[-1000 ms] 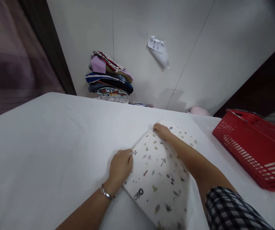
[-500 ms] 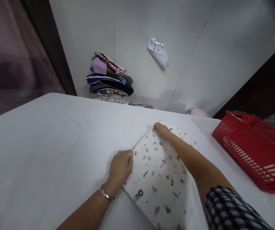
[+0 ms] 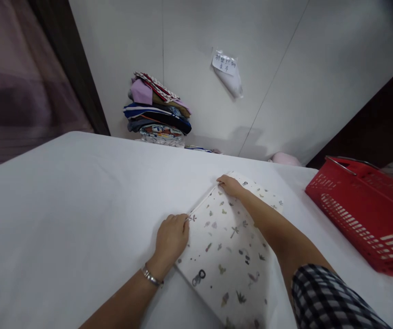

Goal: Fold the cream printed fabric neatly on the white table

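1. White cloth covers the table (image 3: 62, 205) we lean over, smooth and bare on its left half.
2. Nearest to us, our right forearm crosses the frame with a black and white checked sleeve (image 3: 322, 297) at the lower edge.
3. Our left hand (image 3: 171, 237), with a silver bracelet (image 3: 151, 277) at the wrist, lies on the near left edge of a folded white cloth (image 3: 230, 256) printed with small plants and animals; the fingers are curled and pinch that edge.
4. We see the folded cloth lying flat on the table, right of the middle, running slantwise away from us.
5. Our right hand (image 3: 229, 185) rests on the cloth's far left corner, fingers bent down and pressing on the fold; we cannot tell whether they grip it.
6. To the right, well apart from the cloth, a red plastic basket (image 3: 364, 214) with a metal handle stands on the table.
7. Beyond the table's far edge, a stack of folded clothes (image 3: 157, 112) sits against the white wall (image 3: 285, 68).
8. On that wall hangs a small plastic bag (image 3: 228, 73) with a handwritten label.
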The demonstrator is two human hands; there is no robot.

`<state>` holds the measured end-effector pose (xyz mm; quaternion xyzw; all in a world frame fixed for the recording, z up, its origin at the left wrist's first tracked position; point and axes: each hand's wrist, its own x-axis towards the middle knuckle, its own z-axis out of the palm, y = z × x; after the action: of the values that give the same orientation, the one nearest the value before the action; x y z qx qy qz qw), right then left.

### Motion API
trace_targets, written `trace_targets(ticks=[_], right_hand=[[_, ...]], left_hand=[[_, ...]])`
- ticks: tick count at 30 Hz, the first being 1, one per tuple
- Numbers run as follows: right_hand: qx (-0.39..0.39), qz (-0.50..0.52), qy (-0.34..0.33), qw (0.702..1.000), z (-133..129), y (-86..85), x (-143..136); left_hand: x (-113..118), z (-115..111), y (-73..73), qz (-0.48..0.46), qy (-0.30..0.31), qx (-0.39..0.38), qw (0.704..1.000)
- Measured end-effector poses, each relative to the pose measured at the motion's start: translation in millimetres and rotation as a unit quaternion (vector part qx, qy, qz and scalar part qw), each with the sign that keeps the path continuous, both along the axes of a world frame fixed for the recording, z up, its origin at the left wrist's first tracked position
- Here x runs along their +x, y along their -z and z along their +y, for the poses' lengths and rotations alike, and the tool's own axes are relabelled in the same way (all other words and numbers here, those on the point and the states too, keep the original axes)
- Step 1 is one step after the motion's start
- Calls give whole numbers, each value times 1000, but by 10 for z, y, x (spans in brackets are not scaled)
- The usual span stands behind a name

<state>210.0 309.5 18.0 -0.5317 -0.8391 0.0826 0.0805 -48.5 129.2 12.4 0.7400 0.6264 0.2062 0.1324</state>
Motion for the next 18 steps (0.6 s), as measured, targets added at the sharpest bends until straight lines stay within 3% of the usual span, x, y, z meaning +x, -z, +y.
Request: trace_targets(ticks=[7, 18], right_hand=[[-3, 21, -56, 998, -145, -44, -27], [35, 36, -129, 990, -467, 32, -166]], left_hand=[[5, 4, -2, 3, -3, -10, 1000], [7, -8, 6, 9, -1, 10, 1000]])
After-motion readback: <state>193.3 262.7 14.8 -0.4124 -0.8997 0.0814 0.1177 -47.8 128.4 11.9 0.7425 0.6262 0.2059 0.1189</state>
